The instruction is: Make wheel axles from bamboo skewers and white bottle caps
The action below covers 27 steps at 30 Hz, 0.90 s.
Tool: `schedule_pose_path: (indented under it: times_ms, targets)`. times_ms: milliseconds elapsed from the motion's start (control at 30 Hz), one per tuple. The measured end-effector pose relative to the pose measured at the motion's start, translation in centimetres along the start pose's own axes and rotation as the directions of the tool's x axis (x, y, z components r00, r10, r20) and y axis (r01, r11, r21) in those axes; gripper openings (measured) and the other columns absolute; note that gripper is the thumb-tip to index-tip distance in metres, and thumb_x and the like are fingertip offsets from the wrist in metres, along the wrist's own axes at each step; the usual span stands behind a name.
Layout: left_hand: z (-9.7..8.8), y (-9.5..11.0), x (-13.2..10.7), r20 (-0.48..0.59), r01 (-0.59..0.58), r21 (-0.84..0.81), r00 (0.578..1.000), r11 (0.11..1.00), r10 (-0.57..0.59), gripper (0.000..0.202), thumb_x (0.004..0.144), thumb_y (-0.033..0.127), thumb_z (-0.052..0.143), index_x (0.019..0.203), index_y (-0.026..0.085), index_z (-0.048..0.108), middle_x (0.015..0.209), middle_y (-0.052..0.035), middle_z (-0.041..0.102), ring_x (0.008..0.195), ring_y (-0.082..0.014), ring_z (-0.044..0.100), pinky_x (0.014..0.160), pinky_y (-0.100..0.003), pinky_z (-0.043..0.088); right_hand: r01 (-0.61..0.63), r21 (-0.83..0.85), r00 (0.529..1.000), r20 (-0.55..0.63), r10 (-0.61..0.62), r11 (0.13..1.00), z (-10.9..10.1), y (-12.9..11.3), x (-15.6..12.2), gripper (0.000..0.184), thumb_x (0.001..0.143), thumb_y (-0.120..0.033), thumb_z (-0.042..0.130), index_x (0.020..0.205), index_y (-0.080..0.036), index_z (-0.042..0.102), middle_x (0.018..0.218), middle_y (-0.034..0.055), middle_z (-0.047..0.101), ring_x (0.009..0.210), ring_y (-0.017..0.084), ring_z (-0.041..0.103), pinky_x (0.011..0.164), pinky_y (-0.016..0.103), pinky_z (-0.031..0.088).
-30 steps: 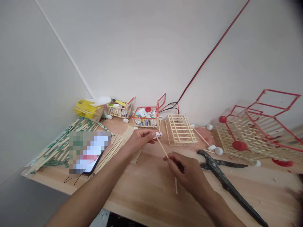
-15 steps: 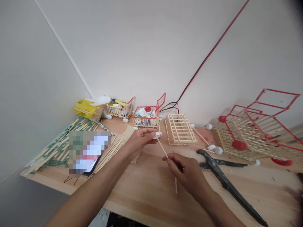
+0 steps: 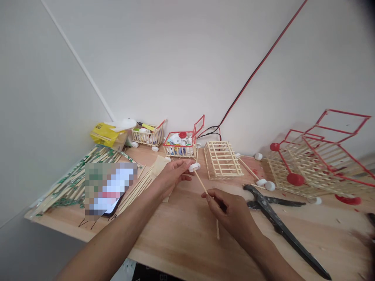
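My left hand [image 3: 178, 171] has its thumb and fingertips closed at the edge of a white bottle cap [image 3: 194, 168], above the table. In my right hand [image 3: 227, 207] is a thin wooden stick [image 3: 200, 181], pinched between thumb and forefinger. The stick slants up to the left and its far end meets the cap; whether it sits inside the cap I cannot tell. Its lower end [image 3: 218, 231] shows below my right hand. Just beyond the cap stands a small red-rimmed stick cart [image 3: 179, 150] filled with bottle caps.
A slatted stick basket [image 3: 223, 160] lies behind my hands. Black cutters [image 3: 275, 224] rest on the right, near a larger red-framed cart [image 3: 325, 164]. At left are a phone [image 3: 115, 205], loose sticks [image 3: 137, 189] and bagged chopsticks [image 3: 70, 183]. Another small cart [image 3: 148, 134] stands behind.
My left fingers have shifted slightly on the bottle cap, and more of the cap shows. My right hand and the stick stay almost in place.
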<state>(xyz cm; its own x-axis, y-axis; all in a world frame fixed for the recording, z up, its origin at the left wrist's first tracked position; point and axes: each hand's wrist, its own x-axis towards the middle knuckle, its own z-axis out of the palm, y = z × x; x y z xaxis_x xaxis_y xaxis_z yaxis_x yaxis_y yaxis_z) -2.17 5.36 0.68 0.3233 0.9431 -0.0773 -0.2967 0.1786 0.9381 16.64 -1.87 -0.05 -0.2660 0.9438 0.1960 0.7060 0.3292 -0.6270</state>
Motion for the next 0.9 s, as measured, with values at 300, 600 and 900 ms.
schedule_pose_path:
  times_ms: [300, 600, 900]
  targets:
    - [-0.26, -0.2, 0.12, -0.022, 0.083, 0.028, 0.996, 0.996, -0.082, 0.047, 0.067, 0.057, 0.071, 0.075, 0.012, 0.068, 0.07, -0.0024, 0.059, 0.063, -0.0095, 0.051, 0.058, -0.022, 0.035, 0.02, -0.021, 1.0, 0.019, -0.02, 1.0, 0.13, -0.18, -0.05, 0.028, 0.09, -0.031, 0.044, 0.085, -0.017, 0.068, 0.052, -0.0035, 0.051, 0.048, 0.01, 0.045, 0.049, 0.022, 0.031]
    - [-0.16, -0.04, 0.06, -0.04, 0.158, -0.031, 0.986, 0.987, -0.159, 0.037, 0.061, 0.043, 0.081, 0.074, 0.01, 0.068, 0.072, -0.0027, 0.06, 0.063, -0.0078, 0.052, 0.056, -0.02, 0.035, 0.023, -0.026, 0.999, 0.028, -0.023, 0.999, 0.21, -0.32, -0.1, 0.027, 0.09, -0.03, 0.044, 0.079, -0.018, 0.066, 0.052, -0.0033, 0.052, 0.048, 0.01, 0.046, 0.049, 0.022, 0.031]
    - [-0.51, -0.36, 0.15, 0.003, 0.174, -0.083, 0.985, 0.981, -0.175, 0.034, 0.061, 0.04, 0.082, 0.075, 0.011, 0.07, 0.074, -0.0035, 0.063, 0.063, -0.0078, 0.054, 0.056, -0.02, 0.035, 0.024, -0.022, 1.0, 0.012, -0.024, 0.999, 0.18, -0.35, -0.13, 0.027, 0.089, -0.029, 0.045, 0.077, -0.018, 0.066, 0.051, -0.0036, 0.051, 0.047, 0.01, 0.045, 0.048, 0.022, 0.03]
